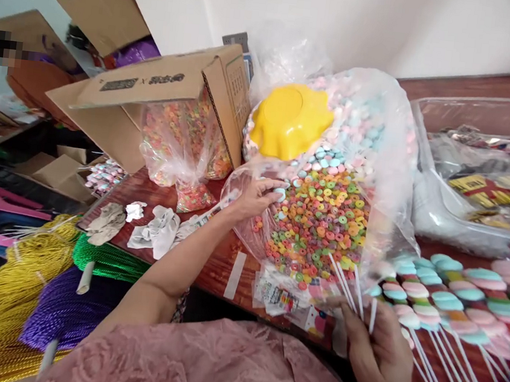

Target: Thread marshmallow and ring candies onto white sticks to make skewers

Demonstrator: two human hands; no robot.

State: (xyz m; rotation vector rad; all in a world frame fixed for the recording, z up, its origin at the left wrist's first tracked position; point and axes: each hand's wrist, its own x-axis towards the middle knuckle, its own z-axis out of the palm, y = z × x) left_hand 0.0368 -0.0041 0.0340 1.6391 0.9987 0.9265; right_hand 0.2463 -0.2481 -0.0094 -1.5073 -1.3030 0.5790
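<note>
My left hand [261, 199] reaches over the edge of an opened clear plastic bag. Its thumb and fingers are closed on a small pale blue marshmallow [281, 192]. Right beside it lies a heap of colourful gummy rings [324, 222] in the bag. Behind them a large clear bag of pink, white and blue marshmallows [367, 121] bulges, with a yellow wavy-edged bowl [292, 122] upside down on it. Low on the right, my right hand [377, 350] grips several thin white sticks [346, 281], their ends pointing up toward the rings.
Finished candy skewers [448, 296] lie at the right. Behind them stands a clear plastic tub [461, 222] of packets. Left of the bags, a cardboard box [157, 83] holds bagged gummy rings [178, 140]. Crumpled wipes [157, 232] lie near the table's left edge, above braided cord bundles [73, 309].
</note>
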